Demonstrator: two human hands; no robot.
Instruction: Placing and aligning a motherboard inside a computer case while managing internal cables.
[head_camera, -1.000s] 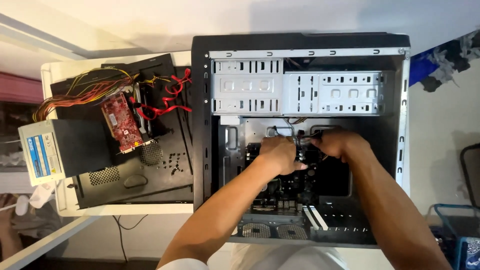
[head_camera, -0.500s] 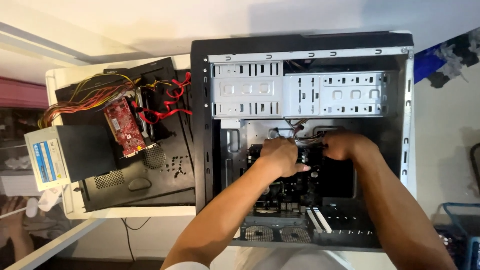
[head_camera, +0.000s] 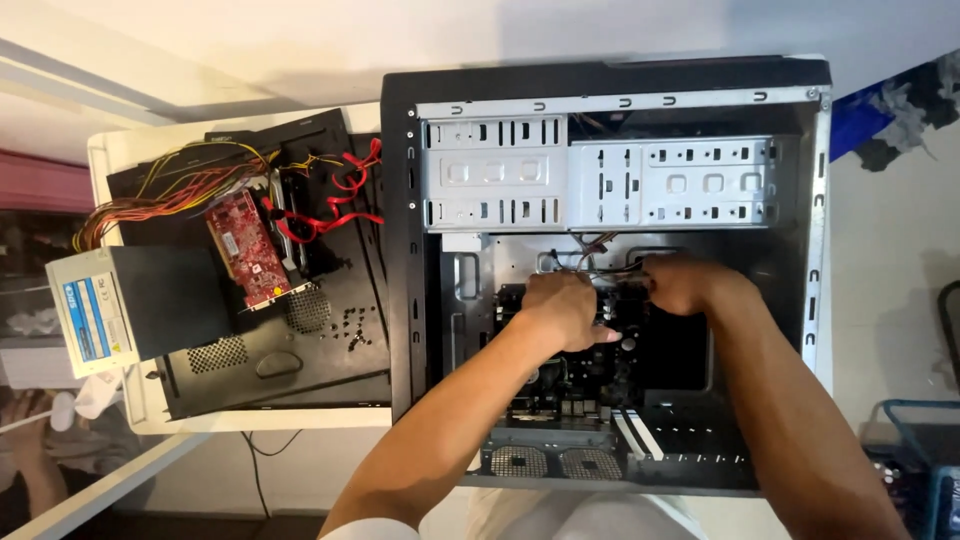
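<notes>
Reaching down into an open computer case (head_camera: 405, 200), both hands work close together near its middle; the left hand (head_camera: 565, 310) rests knuckles-up on the motherboard (head_camera: 545, 385), fingers curled downward, and whether they pinch anything cannot be told since the palm hides them; the right hand (head_camera: 685, 283) sits just beside it, fingers curled toward a small bundle of thin cables (head_camera: 590, 250) that rises between the two hands, though the hold itself is hidden; the part being handled lies in the narrow gap between the hands, partly covered by both. Room inside is tight: the silver drive cage (head_camera: 600, 180) spans the case just above the hands, the black case wall stands to the left, the metal frame edge (head_camera: 820, 230) runs down the right, and the rear panel with two round vents (head_camera: 550, 462) closes the near side; both forearms enter over that near edge. Outside the case, to the left, a white table (head_camera: 110, 160) holds a black side panel (head_camera: 330, 340); on the panel lie a red circuit card (head_camera: 245, 250), red flat cables (head_camera: 340, 195) and a power supply (head_camera: 140, 305) with its yellow and orange wires (head_camera: 170, 185) fanning out, all well apart from the hands.
</notes>
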